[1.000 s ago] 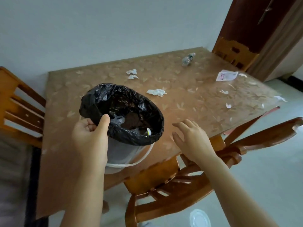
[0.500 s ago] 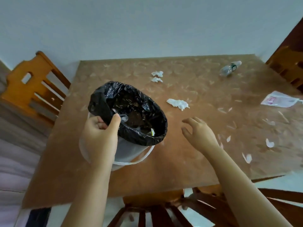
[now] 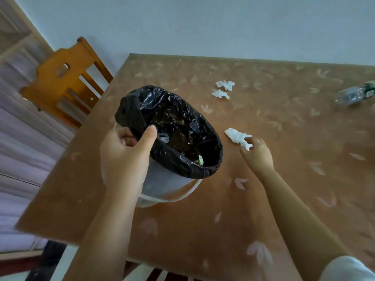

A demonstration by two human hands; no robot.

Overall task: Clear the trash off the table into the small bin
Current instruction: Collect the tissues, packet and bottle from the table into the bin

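Note:
My left hand (image 3: 125,157) grips the near rim of the small white bin (image 3: 162,179), which is lined with a black bag (image 3: 182,126) and held tilted over the table. Some scraps lie inside it. Right of the bin, my right hand (image 3: 256,155) rests on the table with its fingertips on a crumpled white tissue (image 3: 236,136). Whether the fingers have closed on the tissue is unclear. Two more crumpled tissues (image 3: 224,89) lie further back. An empty clear plastic bottle (image 3: 355,94) lies on its side at the far right.
The brown table (image 3: 203,230) has a pale leaf pattern and stands against a light wall. A wooden chair (image 3: 65,80) stands at its left end. Chair slats show below the near edge.
My right hand has moved forward from the near table edge to the closest tissue and now touches it. The view has swung left. The left hand still holds the bin.

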